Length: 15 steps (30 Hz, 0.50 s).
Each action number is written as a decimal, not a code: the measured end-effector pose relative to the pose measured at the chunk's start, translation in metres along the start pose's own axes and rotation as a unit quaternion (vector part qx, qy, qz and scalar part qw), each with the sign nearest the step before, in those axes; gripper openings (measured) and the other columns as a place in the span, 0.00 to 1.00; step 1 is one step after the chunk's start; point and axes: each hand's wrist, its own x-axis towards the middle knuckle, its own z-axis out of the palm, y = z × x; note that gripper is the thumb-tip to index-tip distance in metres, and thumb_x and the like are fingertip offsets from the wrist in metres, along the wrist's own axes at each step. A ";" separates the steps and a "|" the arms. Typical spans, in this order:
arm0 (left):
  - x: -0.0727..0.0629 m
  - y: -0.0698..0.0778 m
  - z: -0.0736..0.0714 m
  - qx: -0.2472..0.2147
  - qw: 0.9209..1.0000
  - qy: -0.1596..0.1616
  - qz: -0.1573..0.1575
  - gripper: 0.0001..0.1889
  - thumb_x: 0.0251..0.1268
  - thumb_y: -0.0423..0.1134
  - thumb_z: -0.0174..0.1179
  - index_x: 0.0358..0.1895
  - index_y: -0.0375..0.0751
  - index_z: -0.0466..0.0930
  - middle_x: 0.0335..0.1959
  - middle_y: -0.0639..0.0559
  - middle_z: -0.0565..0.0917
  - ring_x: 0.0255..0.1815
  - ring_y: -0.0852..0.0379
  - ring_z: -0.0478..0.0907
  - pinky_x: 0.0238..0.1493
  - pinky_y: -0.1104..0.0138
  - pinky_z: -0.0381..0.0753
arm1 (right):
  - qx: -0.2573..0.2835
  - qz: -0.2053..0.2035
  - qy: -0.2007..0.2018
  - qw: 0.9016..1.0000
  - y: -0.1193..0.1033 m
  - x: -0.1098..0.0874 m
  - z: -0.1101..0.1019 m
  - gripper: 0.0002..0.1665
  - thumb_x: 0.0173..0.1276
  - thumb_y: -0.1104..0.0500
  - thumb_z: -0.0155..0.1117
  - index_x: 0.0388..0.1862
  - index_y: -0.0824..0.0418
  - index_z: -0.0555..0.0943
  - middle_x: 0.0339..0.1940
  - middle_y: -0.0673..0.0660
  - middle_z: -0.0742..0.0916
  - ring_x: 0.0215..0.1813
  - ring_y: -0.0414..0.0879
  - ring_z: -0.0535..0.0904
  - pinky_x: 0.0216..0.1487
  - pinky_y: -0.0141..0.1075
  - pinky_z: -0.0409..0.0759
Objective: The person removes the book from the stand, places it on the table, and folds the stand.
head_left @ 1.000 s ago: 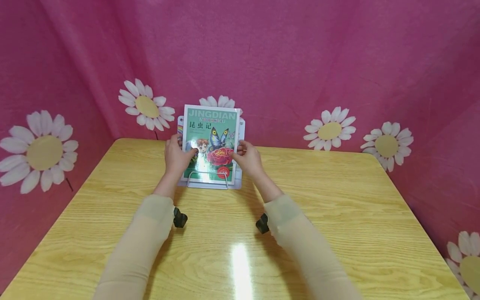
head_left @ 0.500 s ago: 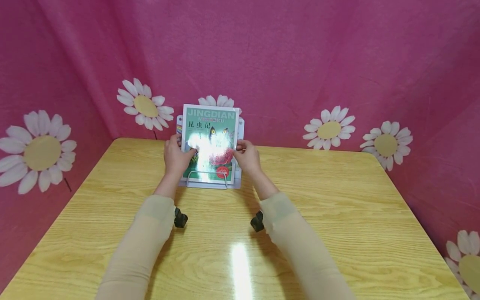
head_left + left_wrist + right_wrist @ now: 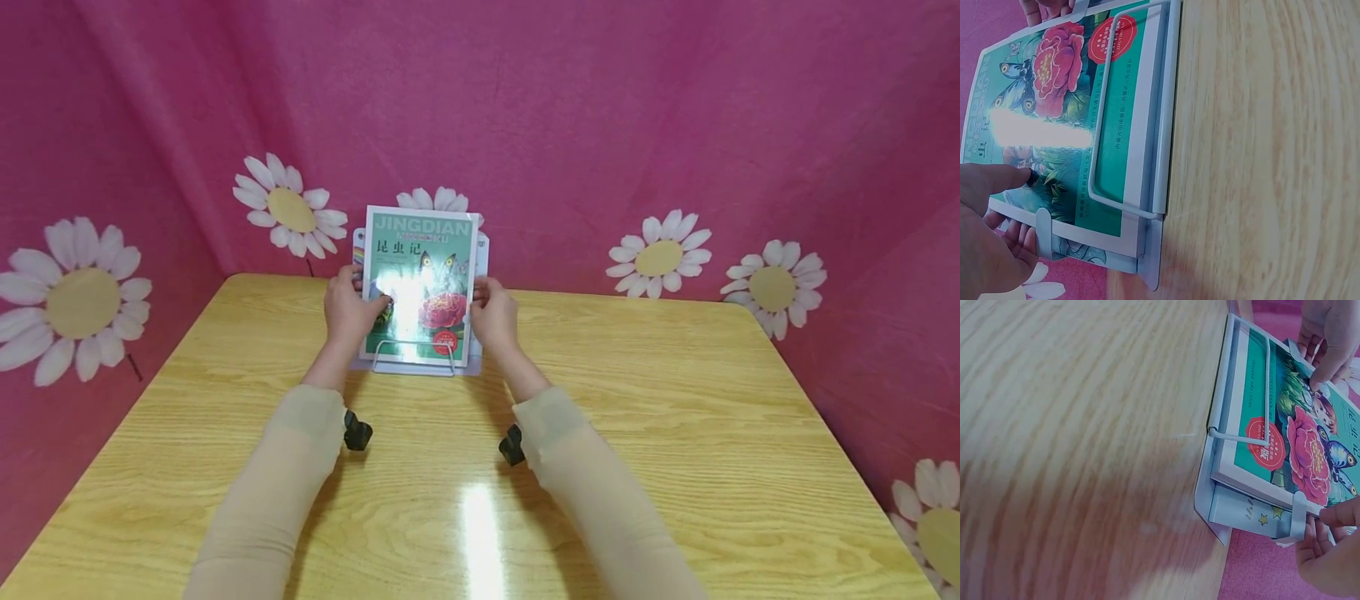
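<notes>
A green-covered children's book (image 3: 420,283) with a butterfly, a pink flower and Chinese lettering leans upright on a pale book stand (image 3: 483,250) at the table's far side. My left hand (image 3: 348,312) grips its left edge, thumb flat on the cover and fingers curled behind. At the right edge, my right hand (image 3: 495,317) holds the book, thumb at the cover's border. A wire page holder (image 3: 1095,144) crosses the lower cover in the left wrist view. Side tabs show near both hands, such as the right tab (image 3: 1298,515). Glare hides part of the cover.
The stand rests on a wood-grain table (image 3: 637,417). Behind it hangs a pink curtain (image 3: 540,125) printed with large white daisies. Small black devices, including the left one (image 3: 357,431), sit at my sleeve cuffs.
My right thumb has slid from the cover outward to the book's right border. The glare on the cover has shifted; book and stand stay in nearly the same place.
</notes>
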 end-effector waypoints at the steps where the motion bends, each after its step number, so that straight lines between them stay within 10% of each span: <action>1: 0.001 0.000 0.000 -0.002 1.000 -0.001 0.000 0.33 0.58 0.37 0.66 0.65 0.38 0.62 0.56 0.39 0.69 0.56 0.46 0.67 0.60 0.58 0.73 | -0.002 -0.001 0.005 1.000 0.000 0.000 0.000 0.20 0.63 0.72 0.53 0.54 0.67 0.76 0.40 0.61 0.84 0.42 0.48 0.78 0.41 0.35 0.79; 15: 0.005 0.000 0.000 -0.043 0.998 0.037 -0.001 0.26 0.59 0.33 0.64 0.61 0.39 0.68 0.47 0.42 0.74 0.47 0.49 0.70 0.52 0.60 0.77 | 0.017 -0.013 0.021 1.000 -0.002 0.000 0.004 0.22 0.65 0.71 0.54 0.58 0.64 0.75 0.43 0.60 0.84 0.44 0.49 0.80 0.44 0.35 0.81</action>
